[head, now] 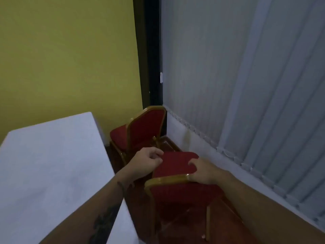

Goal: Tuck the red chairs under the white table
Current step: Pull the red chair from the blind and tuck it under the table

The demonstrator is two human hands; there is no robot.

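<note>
The white table (52, 155) fills the lower left. A near red chair (175, 164) with a gold frame stands to its right, its backrest towards me and its seat pointing away, beside the table rather than under it. My right hand (205, 173) grips the right end of the backrest's top rail. My left hand (147, 161) has its fingers curled on the seat's left edge. A second red chair (146, 127) stands farther back in the corner, turned towards the table's far end, with its seat partly behind the table's corner.
A yellow wall (70, 59) rises behind the table. Grey vertical blinds (246, 85) run along the right side, close to the chairs. A dark post (151, 50) marks the corner. The dark wooden floor (228, 226) forms a narrow strip between table and blinds.
</note>
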